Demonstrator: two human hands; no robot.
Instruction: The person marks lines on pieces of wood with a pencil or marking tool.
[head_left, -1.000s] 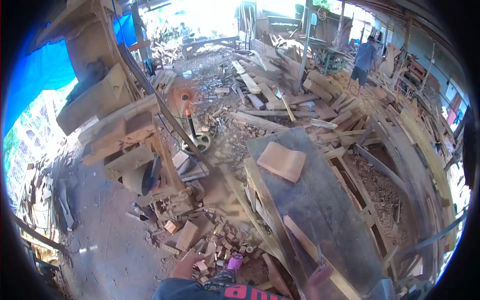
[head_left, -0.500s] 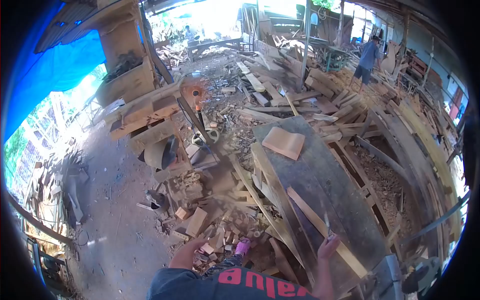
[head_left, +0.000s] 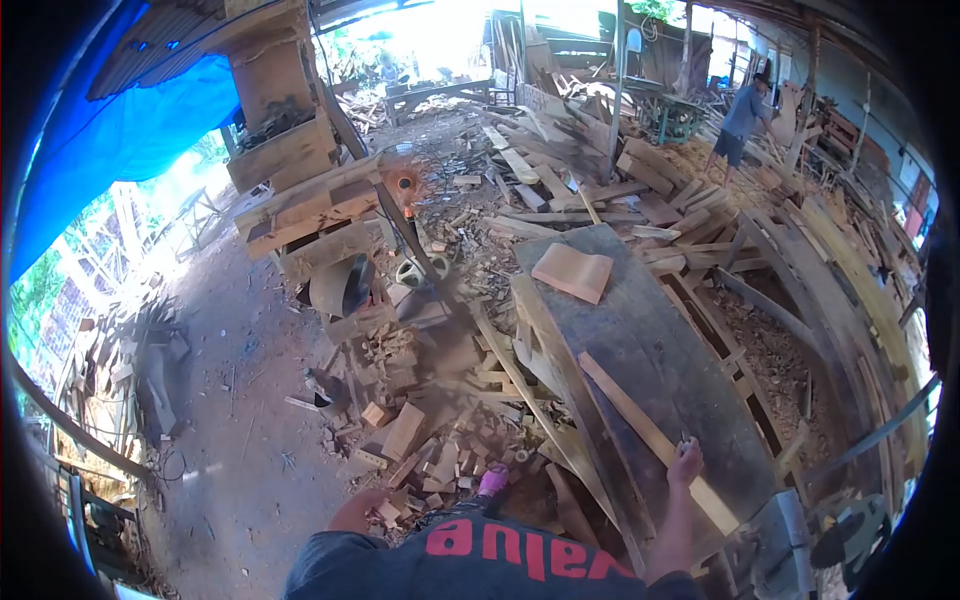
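Note:
My right hand (head_left: 686,463) rests on a long pale wooden strip (head_left: 625,405) that lies slantwise on a dark plank table (head_left: 650,335). The fingers are curled, and a small thin object pokes up from them; I cannot make out what it is. My left hand (head_left: 356,511) hangs by my side over a heap of small wood offcuts (head_left: 440,462) on the dirt floor, touching nothing. Whether its fingers are apart is unclear. A curved reddish wood block (head_left: 572,272) lies at the table's far end.
An orange fan (head_left: 405,186) stands left of the table, next to stacked timber blocks (head_left: 305,215). Planks litter the ground behind. Another person (head_left: 742,118) stands far right at the back. A round saw blade (head_left: 848,535) is at bottom right. A blue tarp (head_left: 130,130) hangs left.
My right hand has slid up along the wooden strip, further onto the table. The view has turned left and pulled back. My left hand has stayed low by the offcuts.

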